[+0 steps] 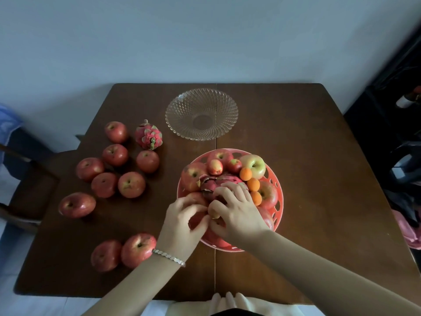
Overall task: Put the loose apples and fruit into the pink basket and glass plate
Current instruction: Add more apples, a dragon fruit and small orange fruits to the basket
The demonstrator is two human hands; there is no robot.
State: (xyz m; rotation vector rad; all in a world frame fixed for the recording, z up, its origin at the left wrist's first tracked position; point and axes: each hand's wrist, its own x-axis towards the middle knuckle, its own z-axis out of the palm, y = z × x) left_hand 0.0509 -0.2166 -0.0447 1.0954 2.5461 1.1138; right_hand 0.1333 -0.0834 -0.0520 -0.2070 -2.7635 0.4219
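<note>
The pink basket [279,188] stands right of the table's middle, piled with red apples, a green-red apple [254,165], three small orange fruits [246,174] and a dragon fruit [214,182]. Both my hands are inside its near-left part. My left hand [183,224] curls around a red apple [197,221] at the rim. My right hand [238,209] lies over the dragon fruit with fingers bent on it; a small brownish fruit [214,213] shows by its thumb. The glass plate [201,96] behind the basket holds nothing. Several loose apples [131,184] and a second dragon fruit [148,134] lie to the left.
The dark wooden table [307,156] stands against a pale wall. Two apples [138,249] lie near the front edge beside my left wrist. A wooden chair [27,190] stands at the left, and dark clutter [403,156] fills the right side.
</note>
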